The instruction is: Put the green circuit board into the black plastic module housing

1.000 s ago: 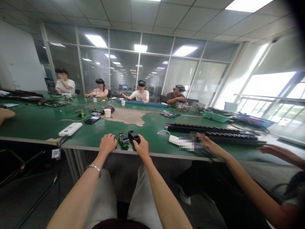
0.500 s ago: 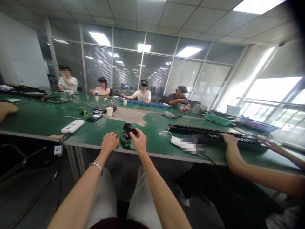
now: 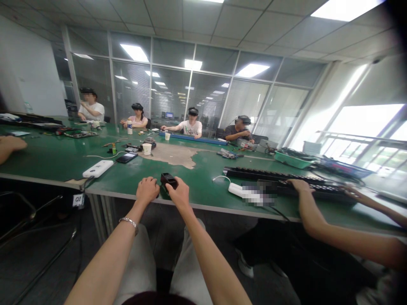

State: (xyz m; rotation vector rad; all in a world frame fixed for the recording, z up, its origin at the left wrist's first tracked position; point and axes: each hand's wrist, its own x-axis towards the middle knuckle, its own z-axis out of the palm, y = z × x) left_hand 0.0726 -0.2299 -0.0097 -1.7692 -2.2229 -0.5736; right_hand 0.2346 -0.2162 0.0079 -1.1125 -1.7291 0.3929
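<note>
At the table's near edge, my right hand (image 3: 178,192) grips a black plastic housing (image 3: 168,180) with openings in its top. The housing sits low over the spot where a small circuit board stack stood, and that stack is now mostly hidden beneath it. Close by on the left, my left hand (image 3: 148,189) rests on the green table (image 3: 203,186) with its fingers curled in. Its fingertips are near the housing, and whatever they may hold is hidden.
A white power bank (image 3: 98,168), a phone (image 3: 126,157) and a paper cup (image 3: 146,148) lie ahead-left. To the right are a white device (image 3: 237,190), a long black rack (image 3: 273,174) under a co-worker's hands (image 3: 300,185) and a green basket (image 3: 292,159). Several people sit across the table.
My right hand has lowered the black housing and tilted it more level, over the circuit board stack, which was visible before. My left hand has barely moved.
</note>
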